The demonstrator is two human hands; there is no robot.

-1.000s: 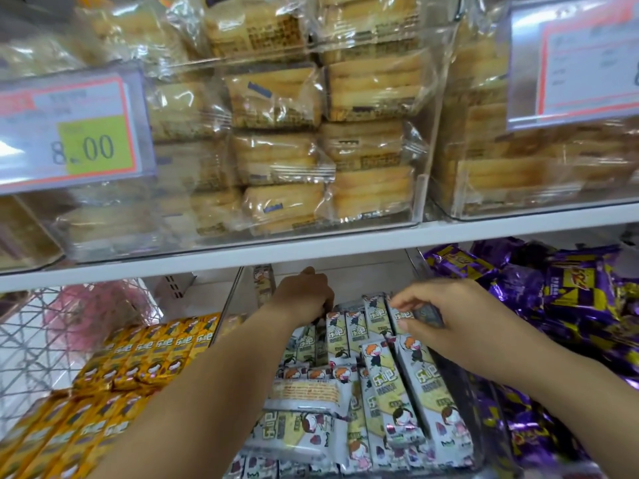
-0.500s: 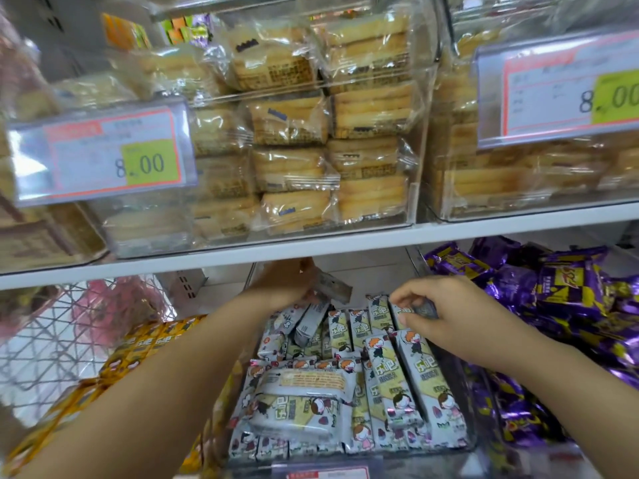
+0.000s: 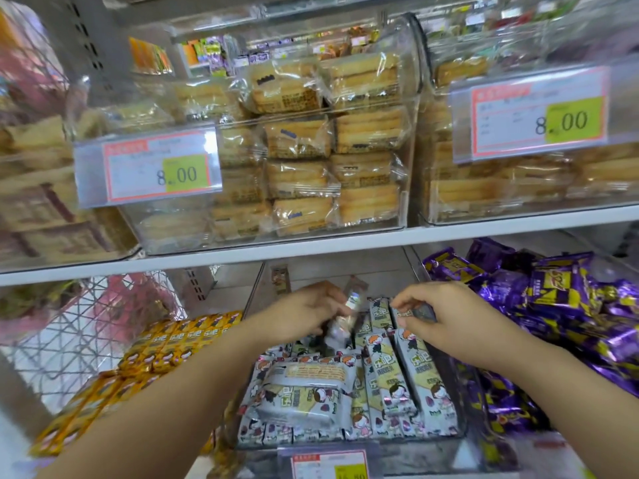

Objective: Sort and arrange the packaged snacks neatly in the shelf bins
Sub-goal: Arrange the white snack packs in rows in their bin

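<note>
1. The left hand curls its fingers round a silvery packet. It holds the packet tilted, upper end leaning right, above the back of the middle bin.
2. Just beside it, the right hand pinches a dark packet between thumb and fingertips. Whether that packet is lifted clear of the row beneath cannot be told.
3. Below both hands, a clear bin holds white cartoon packets in rows running front to back. One crosswise packet lies flat over the left rows.
4. Yellow packets lie in neat rows to the left. Purple packets with yellow panels are heaped loosely to the right.
5. A white shelf board runs above the bins. It carries more clear bins stacked with biscuit packs in see-through wrap.
6. At the far left are a wire basket with something pink behind it and a grey perforated upright.
7. The white packets show a cartoon child with orange hair beside a yellow panel; their lettering is too small to read.
8. The left price label and the right price label are both red-framed. Each reads "8.00" on a yellow-green patch, and the finer print is blurred.
9. A lower price tag on the middle bin's front is cut by the frame edge.
</note>
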